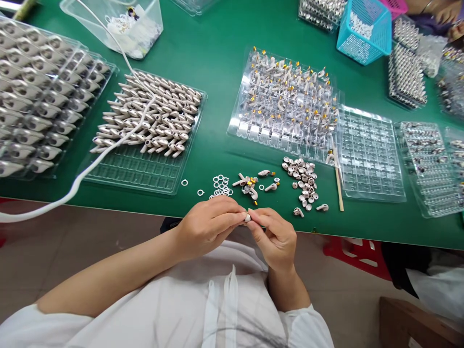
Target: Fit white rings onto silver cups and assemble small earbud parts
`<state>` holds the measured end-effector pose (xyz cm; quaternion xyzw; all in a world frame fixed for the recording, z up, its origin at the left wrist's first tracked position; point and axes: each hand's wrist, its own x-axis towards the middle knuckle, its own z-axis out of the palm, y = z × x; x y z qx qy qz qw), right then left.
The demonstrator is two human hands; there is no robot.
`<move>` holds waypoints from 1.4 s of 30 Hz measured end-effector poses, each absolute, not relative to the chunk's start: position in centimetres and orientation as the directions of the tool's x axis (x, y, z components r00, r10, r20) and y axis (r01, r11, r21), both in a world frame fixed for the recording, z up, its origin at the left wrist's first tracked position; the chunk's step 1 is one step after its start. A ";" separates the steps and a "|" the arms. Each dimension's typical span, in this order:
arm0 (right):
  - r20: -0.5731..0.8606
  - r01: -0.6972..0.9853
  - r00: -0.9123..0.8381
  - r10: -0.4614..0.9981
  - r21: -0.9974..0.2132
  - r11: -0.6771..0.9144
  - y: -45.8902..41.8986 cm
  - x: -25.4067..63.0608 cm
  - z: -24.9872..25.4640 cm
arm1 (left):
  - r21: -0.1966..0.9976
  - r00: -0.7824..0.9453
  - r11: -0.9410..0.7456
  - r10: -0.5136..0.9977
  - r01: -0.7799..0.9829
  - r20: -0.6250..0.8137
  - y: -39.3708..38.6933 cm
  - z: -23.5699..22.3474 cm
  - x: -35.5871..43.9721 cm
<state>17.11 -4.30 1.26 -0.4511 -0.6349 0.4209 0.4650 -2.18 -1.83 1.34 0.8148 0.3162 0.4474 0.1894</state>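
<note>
My left hand (212, 222) and my right hand (276, 237) meet at the table's front edge, fingertips pinched together on a small pale earbud (247, 218). Most of it is hidden by the fingers. Just beyond my fingertips lies a loose cluster of earbud stems (250, 183) with yellow-orange flex tabs. White rings (221, 186) are scattered to the left of that cluster. On its right is a heap of round earbud caps (306, 179), with a single earbud shell (322, 208) beside it.
A tray of beige shells (152, 116) and larger stacked trays (29, 101) stand at left, crossed by a white cable (101, 157). Farther back are a tray of earbud parts (286, 101), a clear bin (145, 29) and a blue basket (362, 34). A wooden stick (339, 186) lies right; another person's hand (447, 12) shows top right.
</note>
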 end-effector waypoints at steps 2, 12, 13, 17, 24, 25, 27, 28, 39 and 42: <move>0.228 0.195 -0.152 0.962 -0.947 0.255 -4.4 17.1 1.2 | 0.582 0.398 -0.733 0.680 0.353 0.615 -1.8 1.4 -2.1; 0.356 0.291 -0.161 0.921 -0.874 0.389 -4.6 16.7 0.7 | 0.615 0.391 -0.710 0.703 0.343 0.594 -1.9 1.2 -2.3; 0.369 0.303 -0.161 0.915 -0.864 0.402 -4.6 16.6 0.7 | 0.629 0.380 -0.702 0.711 0.334 0.592 -1.9 1.1 -2.3; 0.400 0.328 -0.155 0.903 -0.842 0.429 -4.5 16.4 1.0 | 0.654 0.370 -0.688 0.724 0.314 0.583 -2.0 0.9 -2.3; 0.349 0.370 -0.152 0.925 -0.848 0.381 -4.3 16.0 1.9 | 0.579 0.386 -0.732 0.681 0.359 0.622 -1.7 0.6 -2.4; 0.339 0.378 -0.152 0.929 -0.848 0.371 -4.2 15.9 2.0 | 0.567 0.389 -0.738 0.674 0.366 0.628 -1.7 0.5 -2.4; 0.315 0.393 -0.142 0.938 -0.852 0.346 -4.2 15.8 2.2 | 0.552 0.393 -0.744 0.667 0.375 0.632 -1.5 0.4 -2.3; 0.299 0.398 -0.130 0.945 -0.858 0.326 -4.1 15.8 2.2 | 0.551 0.394 -0.743 0.669 0.380 0.630 -1.5 0.4 -2.3; 0.008 0.229 -0.103 0.995 -0.973 0.031 -4.3 16.3 1.2 | 0.617 0.352 -0.691 0.723 0.377 0.594 -1.5 0.4 -2.3; -0.024 0.238 -0.163 0.986 -0.971 0.016 -4.0 16.5 1.5 | 0.618 0.352 -0.696 0.718 0.365 0.601 -1.6 0.3 -2.3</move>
